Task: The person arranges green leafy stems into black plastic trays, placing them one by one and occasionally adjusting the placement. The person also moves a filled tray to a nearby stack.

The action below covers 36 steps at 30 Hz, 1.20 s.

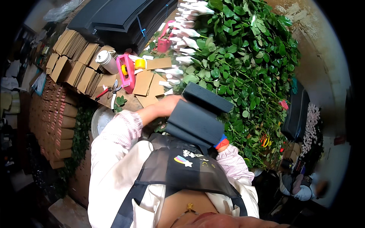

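My left hand (168, 105) grips the left side of a dark grey corrugated sheet (192, 121), which is bent and held over my apron. My right hand (221, 145), in a red and blue covering, is at the sheet's lower right edge, its fingers mostly hidden by it. Just beyond lies another dark corrugated piece (207, 97), against a large heap of leafy green stems (243, 57) with white-wrapped heads (188, 32) along their left side. Brown cardboard cards (142, 83) lie on the bench near my left hand.
Left are pruning shears (113, 97), a pink tape dispenser (126, 74), a white bottle (106, 60), cardboard bundles (76, 60) and a pale basin (102, 123). Dark sheets (110, 19) are stacked at the back. Another person (308, 190) is at lower right; wrapped bundles (61, 121) fill the far left.
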{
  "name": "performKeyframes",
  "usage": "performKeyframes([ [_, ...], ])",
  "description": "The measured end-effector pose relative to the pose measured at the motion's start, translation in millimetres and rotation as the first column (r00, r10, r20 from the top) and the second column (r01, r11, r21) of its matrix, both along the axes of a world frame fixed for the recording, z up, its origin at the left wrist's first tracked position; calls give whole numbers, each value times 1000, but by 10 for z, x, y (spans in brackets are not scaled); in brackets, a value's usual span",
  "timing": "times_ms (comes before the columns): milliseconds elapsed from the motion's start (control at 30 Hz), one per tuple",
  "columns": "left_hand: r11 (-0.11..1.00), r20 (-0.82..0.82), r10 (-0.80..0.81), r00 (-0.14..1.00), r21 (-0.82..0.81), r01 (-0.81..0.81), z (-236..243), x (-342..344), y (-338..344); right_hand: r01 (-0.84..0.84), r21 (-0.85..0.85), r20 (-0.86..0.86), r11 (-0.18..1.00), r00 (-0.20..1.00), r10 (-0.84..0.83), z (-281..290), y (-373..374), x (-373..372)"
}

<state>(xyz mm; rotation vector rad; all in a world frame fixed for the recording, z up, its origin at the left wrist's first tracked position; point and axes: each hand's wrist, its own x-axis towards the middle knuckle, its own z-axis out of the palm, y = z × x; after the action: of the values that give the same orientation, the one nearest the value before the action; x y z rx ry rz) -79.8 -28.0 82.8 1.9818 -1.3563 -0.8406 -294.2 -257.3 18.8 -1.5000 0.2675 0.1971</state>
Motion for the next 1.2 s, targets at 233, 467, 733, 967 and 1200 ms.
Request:
performKeyframes([
  [233,925,458,-70,886,-303,230,-1239,-222,-344,-241,-3,-44,971,970,240,930,-31,225],
  [467,915,587,-192,787,-183,360,-815,-182,-220,-384,-865,-208,324,860,466,634,639,167],
  [733,908,524,-114,844,-290,303,-1066,-164,-222,-287,-724,35,627,893,449,1071,887,783],
  [967,946,360,-116,926,-243,213,-1402,-304,-385,-69,-972,112,226,710,695,240,1802,2391],
  [1200,889,291,-143,946,-382,252,-1433,-277,-320,-65,-992,45,104,595,802,270,1713,2526],
])
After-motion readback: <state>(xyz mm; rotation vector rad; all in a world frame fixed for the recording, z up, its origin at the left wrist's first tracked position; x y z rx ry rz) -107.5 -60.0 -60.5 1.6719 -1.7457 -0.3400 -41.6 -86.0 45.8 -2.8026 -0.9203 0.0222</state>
